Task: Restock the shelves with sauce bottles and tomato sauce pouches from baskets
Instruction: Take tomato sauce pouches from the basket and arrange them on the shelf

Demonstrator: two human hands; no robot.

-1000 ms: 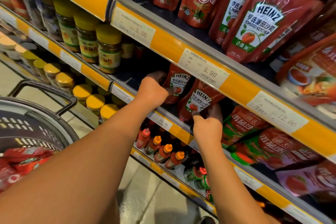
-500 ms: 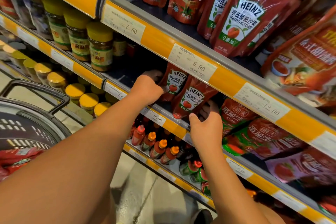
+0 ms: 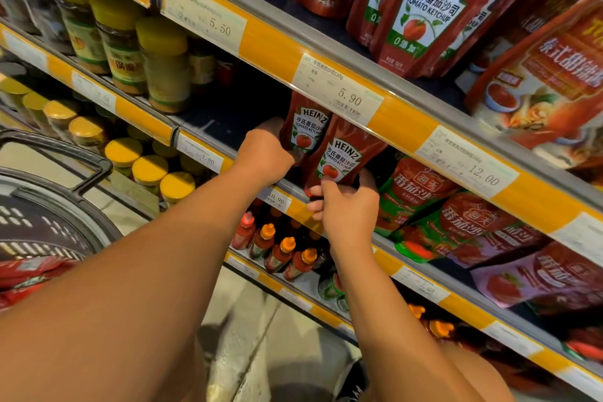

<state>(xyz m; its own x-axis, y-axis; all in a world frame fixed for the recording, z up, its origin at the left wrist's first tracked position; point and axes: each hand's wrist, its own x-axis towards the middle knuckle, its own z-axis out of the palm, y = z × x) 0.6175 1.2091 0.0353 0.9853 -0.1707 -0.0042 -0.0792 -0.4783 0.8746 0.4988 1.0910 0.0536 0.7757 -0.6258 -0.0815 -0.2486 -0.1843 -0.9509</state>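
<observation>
Two red Heinz tomato ketchup pouches stand upright on the middle shelf (image 3: pixel 208 137), under the 5.90 price tag. My left hand (image 3: pixel 264 157) is curled around the left side of the rear pouch (image 3: pixel 306 130). My right hand (image 3: pixel 346 209) grips the base of the front pouch (image 3: pixel 341 157), thumb behind it and fingertips at its lower left corner. A dark shopping basket (image 3: pixel 55 206) at the left edge holds more red pouches (image 3: pixel 29 274).
Jars with yellow lids (image 3: pixel 163 62) fill the shelves to the left. Larger Heinz pouches (image 3: pixel 437 10) stand on the shelf above. Red and green tomato sauce pouches (image 3: pixel 421 202) lie right of my hands. Small sauce bottles with orange caps (image 3: pixel 280 251) line the shelf below.
The view has moved closer to the shelf. My right hand has shifted lower and now grips the front pouch at its base. My left hand stays on the rear pouch.
</observation>
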